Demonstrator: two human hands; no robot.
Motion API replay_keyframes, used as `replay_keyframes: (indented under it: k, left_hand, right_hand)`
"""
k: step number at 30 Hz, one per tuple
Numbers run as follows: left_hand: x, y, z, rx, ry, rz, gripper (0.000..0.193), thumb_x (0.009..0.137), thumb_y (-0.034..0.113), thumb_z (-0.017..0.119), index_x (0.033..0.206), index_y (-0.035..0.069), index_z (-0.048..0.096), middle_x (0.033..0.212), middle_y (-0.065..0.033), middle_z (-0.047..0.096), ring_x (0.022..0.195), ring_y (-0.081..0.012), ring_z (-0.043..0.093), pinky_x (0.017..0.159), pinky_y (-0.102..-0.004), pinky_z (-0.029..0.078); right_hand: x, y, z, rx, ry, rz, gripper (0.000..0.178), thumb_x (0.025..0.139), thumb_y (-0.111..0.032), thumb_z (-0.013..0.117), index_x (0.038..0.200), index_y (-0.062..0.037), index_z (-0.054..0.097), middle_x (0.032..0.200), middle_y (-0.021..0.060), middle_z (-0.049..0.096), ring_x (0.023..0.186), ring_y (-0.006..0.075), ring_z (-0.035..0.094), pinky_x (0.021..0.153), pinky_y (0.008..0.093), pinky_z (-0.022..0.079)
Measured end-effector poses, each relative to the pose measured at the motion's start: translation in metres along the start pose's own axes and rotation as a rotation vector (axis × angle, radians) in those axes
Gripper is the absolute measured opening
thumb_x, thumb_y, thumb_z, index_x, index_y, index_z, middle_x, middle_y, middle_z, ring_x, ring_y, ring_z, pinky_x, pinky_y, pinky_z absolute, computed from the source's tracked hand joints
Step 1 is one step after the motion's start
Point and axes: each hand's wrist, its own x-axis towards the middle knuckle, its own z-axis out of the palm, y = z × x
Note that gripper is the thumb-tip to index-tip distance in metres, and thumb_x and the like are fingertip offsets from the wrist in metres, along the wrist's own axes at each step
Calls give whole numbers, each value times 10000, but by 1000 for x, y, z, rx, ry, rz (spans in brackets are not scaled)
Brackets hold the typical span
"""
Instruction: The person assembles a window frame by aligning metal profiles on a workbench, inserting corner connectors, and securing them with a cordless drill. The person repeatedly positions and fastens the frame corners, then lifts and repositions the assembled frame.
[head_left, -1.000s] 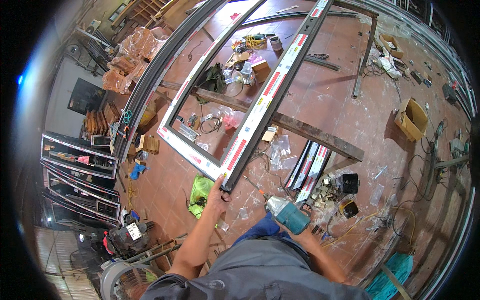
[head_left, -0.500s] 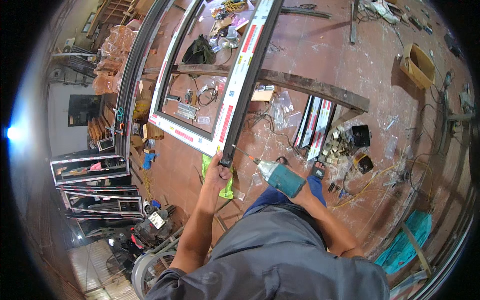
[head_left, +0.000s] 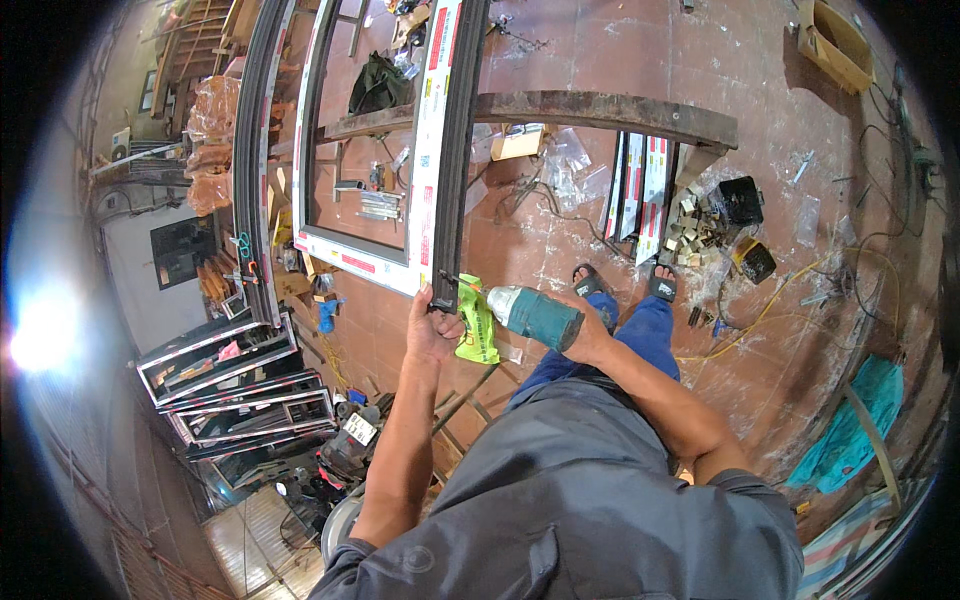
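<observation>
A white and black window frame, its faces covered in printed protective film, lies across a dark support beam in front of me. My left hand is closed on its near corner, thumb on top and fingers curled below. In my right hand is a teal cordless drill with a pale front end. Its bit points left at the black outer side of the frame, close to that corner; whether the tip touches, I cannot tell. A bright yellow-green bag lies behind the corner, lower down.
The rusty support beam runs rightward. Film-covered profiles lean below it, near metal brackets and a black container. A cardboard box sits far right. More frames are stacked left; a yellow cable crosses the floor.
My right hand has brought the drill left, its bit now at the frame's corner. My left hand keeps its hold on the corner. The whole view has shifted and turned a little.
</observation>
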Motion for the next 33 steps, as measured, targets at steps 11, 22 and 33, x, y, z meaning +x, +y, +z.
replay_keyframes:
  k: [11,22,33]
  left_hand:
    - [4,0,0,-105,-8,-39,547,990,537,677,1045,-7,683,697,-18,612,449,-101,410,438,-251,333]
    - [-1,-1,1,-138,-116,-77,630,1011,515,651,1354,-13,608,1208,-90,735,510,-118,427,476,-268,357]
    - [-3,-3,4,-114,-191,-53,631,1014,509,634,1345,-27,594,1191,-87,703,502,-117,411,460,-267,339]
  right_hand:
    - [8,-11,-12,-311,-90,-149,460,862,-259,812,1286,-113,710,1139,141,766,1040,339,740,903,393,575]
    - [46,6,-43,-335,-289,-151,352,861,-195,785,1188,-76,730,1050,151,784,939,251,739,906,380,568]
    - [25,-10,-23,-353,-283,13,311,817,-191,804,1082,-57,710,971,178,750,867,356,729,827,404,582]
